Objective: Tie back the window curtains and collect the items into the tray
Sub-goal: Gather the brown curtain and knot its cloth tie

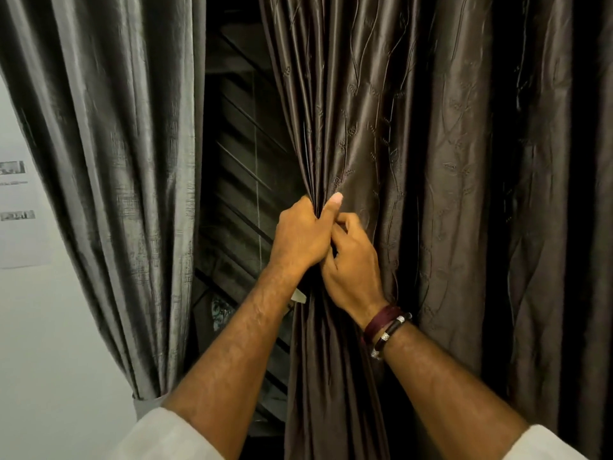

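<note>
A dark brown embroidered curtain hangs on the right, its left edge bunched into folds. My left hand grips that bunched edge, thumb up against the cloth. My right hand sits just below and to the right, fingers curled into the same folds; bracelets circle its wrist. A pale strip, perhaps a tie-back, pokes out under my left wrist. On the left a grey curtain is gathered low by a light band. No tray is in view.
Between the two curtains a dark window with slanted bars shows. A white wall on the left carries a printed paper sheet.
</note>
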